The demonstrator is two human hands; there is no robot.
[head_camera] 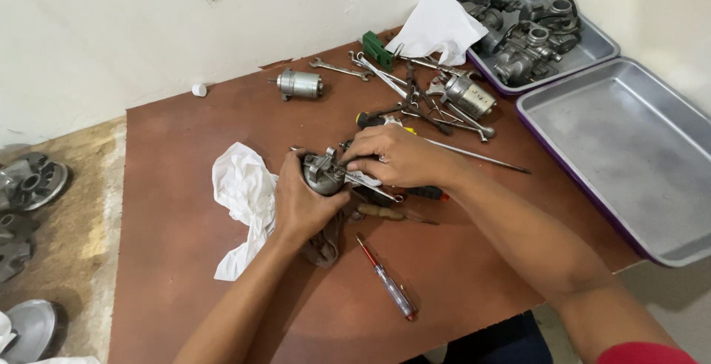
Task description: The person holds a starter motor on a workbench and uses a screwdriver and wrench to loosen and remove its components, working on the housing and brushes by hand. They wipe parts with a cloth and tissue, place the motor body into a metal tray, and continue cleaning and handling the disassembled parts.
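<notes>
Starting far left: grey cast metal wheel parts (28,180) lie on the floor beside the brown tabletop (185,275). White rag (244,194) is crumpled on the tabletop, just left of the left hand (302,202). Left hand is clamped around a small grey metal carburetor body (324,173), holding it just above the tabletop near its middle, with a dark cloth (324,244) under the palm. Right hand (396,158) sits touching the top of the same part, fingers curled together on it; can't tell whether a tool is pinched in them. Wrench end (374,182) pokes out beneath the right hand. Red-handled tester screwdriver (386,279) lies on the tabletop near the front edge, below both hands. Small cylindrical metal motor (298,83) sits toward the back, near the wall. Further right at the back: green block (376,48), heap of spanners and pliers (415,94), another grey metal assembly (468,96), long thin rod (474,157), white paper sheet (438,25). Right side: one metal tray (592,49) holding several carburetors (526,27), and a second, larger metal tray (629,157) just beside it.
</notes>
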